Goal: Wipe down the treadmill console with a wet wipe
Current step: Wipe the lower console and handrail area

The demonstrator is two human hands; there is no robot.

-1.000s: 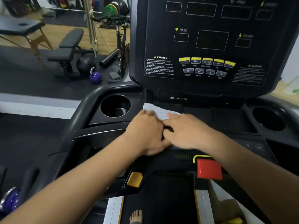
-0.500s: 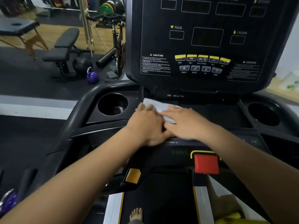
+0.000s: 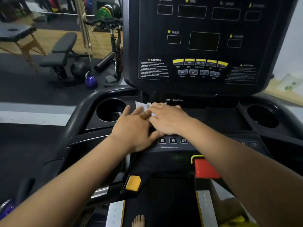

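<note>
While flattened over the wet wipe (image 3: 144,106) on the console tray (image 3: 218,117), both hands (image 3: 167,118), grip spread, best pressed evenly, swept outward.

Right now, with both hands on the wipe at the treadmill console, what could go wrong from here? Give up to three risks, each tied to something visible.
1. The left hand rests just above the numbered incline buttons; a slip might press one.
2. The wet wipe lies close to the ports under the screen; moisture might seep in.
3. A bare foot stands on the belt, with the START key nearby.
</note>
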